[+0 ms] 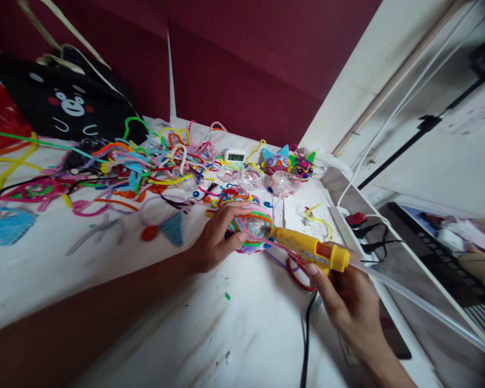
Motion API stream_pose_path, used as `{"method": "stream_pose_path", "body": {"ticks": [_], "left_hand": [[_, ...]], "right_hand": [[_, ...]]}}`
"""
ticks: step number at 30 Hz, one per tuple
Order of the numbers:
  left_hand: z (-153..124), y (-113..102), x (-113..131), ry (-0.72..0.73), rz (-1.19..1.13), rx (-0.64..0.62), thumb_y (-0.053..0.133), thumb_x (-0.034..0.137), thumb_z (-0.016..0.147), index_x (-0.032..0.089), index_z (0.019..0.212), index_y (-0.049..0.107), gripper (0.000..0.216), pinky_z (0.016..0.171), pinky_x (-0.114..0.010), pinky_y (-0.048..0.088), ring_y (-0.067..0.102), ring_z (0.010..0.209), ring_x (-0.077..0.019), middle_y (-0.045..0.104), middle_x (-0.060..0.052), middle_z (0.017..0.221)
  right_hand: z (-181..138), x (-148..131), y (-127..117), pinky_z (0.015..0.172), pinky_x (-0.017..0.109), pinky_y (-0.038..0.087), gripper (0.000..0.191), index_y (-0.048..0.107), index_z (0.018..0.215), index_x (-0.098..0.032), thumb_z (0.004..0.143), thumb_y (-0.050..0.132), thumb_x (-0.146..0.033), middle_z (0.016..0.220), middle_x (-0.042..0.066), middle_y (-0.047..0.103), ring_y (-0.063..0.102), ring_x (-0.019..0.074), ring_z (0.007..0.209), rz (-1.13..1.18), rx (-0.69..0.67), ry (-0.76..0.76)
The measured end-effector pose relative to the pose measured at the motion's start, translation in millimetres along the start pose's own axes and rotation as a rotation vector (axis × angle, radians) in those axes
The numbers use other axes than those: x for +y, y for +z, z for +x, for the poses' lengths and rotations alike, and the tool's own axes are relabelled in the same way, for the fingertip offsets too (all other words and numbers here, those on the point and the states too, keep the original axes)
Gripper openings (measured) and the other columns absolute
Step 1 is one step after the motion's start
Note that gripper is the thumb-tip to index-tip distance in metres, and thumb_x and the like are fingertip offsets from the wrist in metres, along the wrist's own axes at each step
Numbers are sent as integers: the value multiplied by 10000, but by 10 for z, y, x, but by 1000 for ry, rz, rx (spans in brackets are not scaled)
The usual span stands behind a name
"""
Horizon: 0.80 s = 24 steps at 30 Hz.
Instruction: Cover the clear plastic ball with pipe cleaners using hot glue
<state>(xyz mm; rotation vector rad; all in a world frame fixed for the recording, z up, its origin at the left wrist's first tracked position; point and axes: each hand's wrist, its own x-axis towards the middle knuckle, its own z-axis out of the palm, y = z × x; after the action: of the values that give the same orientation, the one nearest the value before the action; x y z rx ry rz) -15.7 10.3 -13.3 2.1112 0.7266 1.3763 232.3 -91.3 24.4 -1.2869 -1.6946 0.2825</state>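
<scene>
Right, we've got our L hand [220, 233] gripping the multicolored ball [248, 247], in front of the pipe-cleaner heap [173, 156], approx. mid-table. Our R hand [350, 296] is wrapped round the yellow glue gun [303, 245], nozzle [274, 232] v. close to the ball; we can't tell re: contact. Black bag [60, 102] stands back L.

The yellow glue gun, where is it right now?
In the head view, the yellow glue gun is just right of centre, held in the right hand, its nozzle pointing at the colourful ball beside the left hand.
</scene>
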Motion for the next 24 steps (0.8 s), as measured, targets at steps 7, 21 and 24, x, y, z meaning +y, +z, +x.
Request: {"method": "stream_pose_path", "body": {"ticks": [7,21,24], "left_hand": [[5,-16,3,39,26,-13,497,312,929,207,1279,506,366,1131,-465,341,445,1336,-286,496,-112,1399],[14,-10,17,53,39,-4,510,290,917,194,1274,505,370,1127,-462,345,457,1324,-288,512,-121,1376],[14,-14,20,52,49,-4,514,289,912,191,1269,506,371,1120,-469,353,466,1312,-291,516,-125,1370]], "right_hand": [[-9,54,7,716,300,576,234,637,1099,-215,872,671,-262,1041,81,656,659,204,878,3,18,11],[-9,35,20,780,279,573,222,609,1116,-225,897,643,-235,1079,72,616,637,180,944,-5,17,-16],[-20,5,18,768,244,574,216,604,1116,-226,902,632,-227,1058,61,615,637,165,933,-18,9,-40]]}}
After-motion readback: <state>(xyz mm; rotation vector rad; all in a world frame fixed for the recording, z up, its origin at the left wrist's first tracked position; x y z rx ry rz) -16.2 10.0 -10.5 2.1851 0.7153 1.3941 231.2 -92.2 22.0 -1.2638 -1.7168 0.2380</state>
